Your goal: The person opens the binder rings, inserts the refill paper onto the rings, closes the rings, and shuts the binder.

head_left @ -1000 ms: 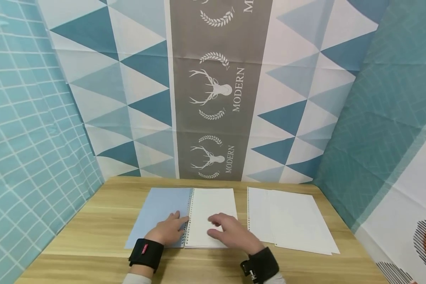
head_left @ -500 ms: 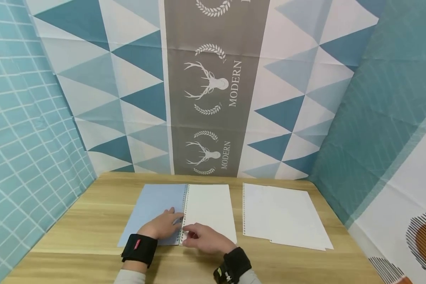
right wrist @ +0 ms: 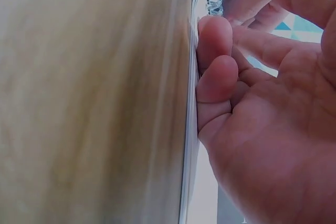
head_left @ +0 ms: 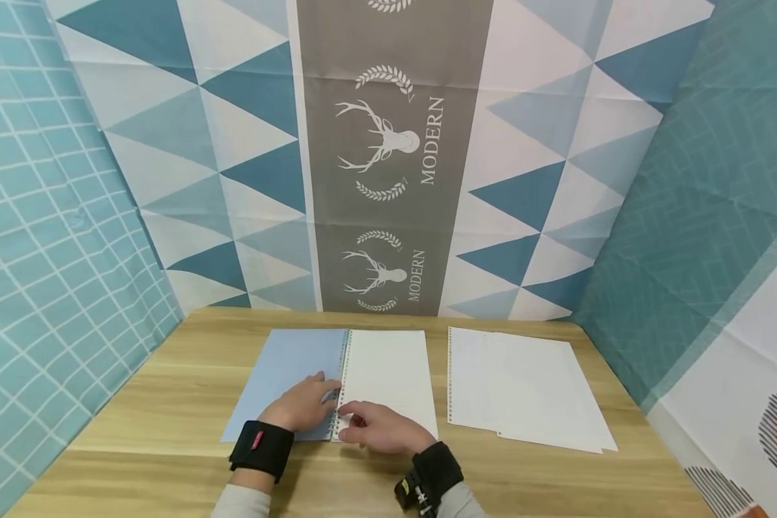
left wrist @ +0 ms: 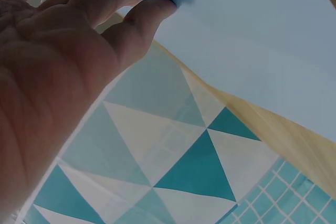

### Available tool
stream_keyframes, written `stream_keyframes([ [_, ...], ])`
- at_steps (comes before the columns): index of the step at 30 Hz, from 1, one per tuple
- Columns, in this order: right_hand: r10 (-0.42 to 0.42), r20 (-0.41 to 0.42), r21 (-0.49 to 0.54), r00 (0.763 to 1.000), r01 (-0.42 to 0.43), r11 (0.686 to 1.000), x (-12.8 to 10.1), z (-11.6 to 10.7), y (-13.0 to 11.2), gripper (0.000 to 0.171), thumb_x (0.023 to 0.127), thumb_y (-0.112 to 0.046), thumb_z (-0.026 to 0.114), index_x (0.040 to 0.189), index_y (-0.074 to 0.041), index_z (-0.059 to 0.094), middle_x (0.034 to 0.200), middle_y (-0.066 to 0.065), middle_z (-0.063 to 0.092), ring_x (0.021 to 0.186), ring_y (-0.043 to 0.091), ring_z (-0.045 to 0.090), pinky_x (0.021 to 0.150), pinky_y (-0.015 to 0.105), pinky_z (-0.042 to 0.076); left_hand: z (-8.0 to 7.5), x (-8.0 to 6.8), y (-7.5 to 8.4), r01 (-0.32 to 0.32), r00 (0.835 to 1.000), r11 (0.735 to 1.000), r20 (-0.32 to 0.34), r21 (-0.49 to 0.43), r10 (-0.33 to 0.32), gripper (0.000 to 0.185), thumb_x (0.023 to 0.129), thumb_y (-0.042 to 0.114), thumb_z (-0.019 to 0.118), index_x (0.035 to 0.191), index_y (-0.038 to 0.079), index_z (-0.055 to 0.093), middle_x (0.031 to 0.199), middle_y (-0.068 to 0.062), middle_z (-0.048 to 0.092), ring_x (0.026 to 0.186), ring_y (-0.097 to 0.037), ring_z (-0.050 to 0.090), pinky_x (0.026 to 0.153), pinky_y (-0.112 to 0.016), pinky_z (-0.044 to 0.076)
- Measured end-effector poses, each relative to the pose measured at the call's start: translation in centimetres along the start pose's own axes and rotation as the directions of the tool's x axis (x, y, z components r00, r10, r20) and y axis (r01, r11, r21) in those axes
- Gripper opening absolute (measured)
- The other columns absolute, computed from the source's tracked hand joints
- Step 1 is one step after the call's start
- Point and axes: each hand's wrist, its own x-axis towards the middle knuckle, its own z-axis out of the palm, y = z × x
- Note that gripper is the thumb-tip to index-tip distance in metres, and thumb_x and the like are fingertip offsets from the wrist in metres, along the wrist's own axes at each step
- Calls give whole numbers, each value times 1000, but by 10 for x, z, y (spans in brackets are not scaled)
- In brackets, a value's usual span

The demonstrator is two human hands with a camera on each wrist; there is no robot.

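A spiral notebook lies open on the table, its blue cover (head_left: 285, 367) to the left and a white page (head_left: 388, 360) to the right of the wire binding (head_left: 345, 360). My left hand (head_left: 303, 404) rests on the cover beside the binding, fingers spread. In the left wrist view, its fingertips (left wrist: 167, 4) touch the blue surface. My right hand (head_left: 383, 427) is at the lower part of the page, index fingertip right at the binding, thumb apart below it. Its lower fingers (right wrist: 218, 80) bend against the page in the right wrist view.
Loose white sheets (head_left: 544, 392) with punched holes overlap each other on the wooden table (head_left: 537, 482), right of the notebook. Patterned cloth (head_left: 388, 216) hangs behind the table, with a tiled-pattern cloth (head_left: 52, 252) at the left.
My right hand has moved left across the page to the binding, then stayed there. The left hand keeps its place on the cover. The head view has shifted slightly.
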Motion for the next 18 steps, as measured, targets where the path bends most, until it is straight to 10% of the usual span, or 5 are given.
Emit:
stream_keyframes([
  [18, 52, -50, 25, 997, -50, 998, 6, 9, -8, 44, 99, -30, 65, 137, -11, 58, 81, -5, 56, 65, 7, 48, 61, 22, 39, -1, -2, 5, -4, 999, 999, -32, 46, 6, 31, 100, 14, 60, 130, 7, 66, 145, -30, 53, 138, -52, 47, 109, -66, 41],
])
